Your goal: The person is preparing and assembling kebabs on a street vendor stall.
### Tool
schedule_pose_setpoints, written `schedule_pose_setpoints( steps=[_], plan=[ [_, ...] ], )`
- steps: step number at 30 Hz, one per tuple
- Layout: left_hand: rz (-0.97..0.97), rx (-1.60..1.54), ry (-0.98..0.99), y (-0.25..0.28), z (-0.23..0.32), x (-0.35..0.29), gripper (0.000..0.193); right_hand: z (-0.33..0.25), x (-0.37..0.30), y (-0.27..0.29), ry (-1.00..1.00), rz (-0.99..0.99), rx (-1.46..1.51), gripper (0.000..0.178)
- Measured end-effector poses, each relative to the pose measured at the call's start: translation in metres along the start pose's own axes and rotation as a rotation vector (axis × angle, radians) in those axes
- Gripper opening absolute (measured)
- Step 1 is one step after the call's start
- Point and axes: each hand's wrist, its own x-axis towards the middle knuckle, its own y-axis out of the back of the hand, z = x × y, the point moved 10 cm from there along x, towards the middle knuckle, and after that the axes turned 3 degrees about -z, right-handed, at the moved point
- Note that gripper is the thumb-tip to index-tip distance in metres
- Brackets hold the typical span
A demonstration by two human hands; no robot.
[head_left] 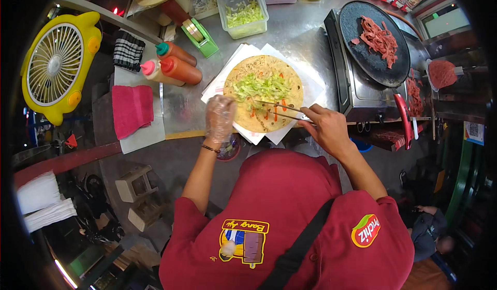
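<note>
A person's maroon shirt (248, 186) fills the space nearest the camera, crossed by a black strap (297, 248). The front edge (186, 134) of the bench runs just beyond it, and white papers (310, 83) poke out over that edge, leaving little room on the near side. Steel shows on both sides of the papers, toward the bottles and toward the stove (362, 99).

On the papers lies a round flatbread (264, 64), topped with shredded lettuce (264, 89) and streaks of red sauce. The right hand (326, 127) has its grip wrapped round thin metal tongs (282, 105), their prongs apart over the lettuce's near side. The left hand (220, 119), in a clear glove, is at the bread's left edge; I can't tell whether its grip pinches anything.

The bench (178, 109) is scuffed steel; behind the person, a stool (134, 184) stands on the grey floor (181, 176).

To the right, a black pan (357, 57) of meat strips (378, 39) sits on the stove, a red handle (404, 116) jutting past the front. Three squeeze bottles (180, 70) and a green tape dispenser (201, 37) crowd the left; a lettuce tub (243, 32) stands behind.
</note>
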Motion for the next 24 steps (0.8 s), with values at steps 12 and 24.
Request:
schedule_pose_setpoints(
  steps=[12, 24],
  plan=[
    [0.084, 0.311, -0.276, -0.021, 0.096, 0.135, 0.072, 0.041, -0.016, 0.029, -0.212, 0.375, 0.289, 0.039],
    [-0.171, 0.346, 0.444, -0.132, -0.126, 0.456, 0.045, 0.117, -0.062, -0.07, -0.391, 0.682, 0.238, 0.046]
  ],
)
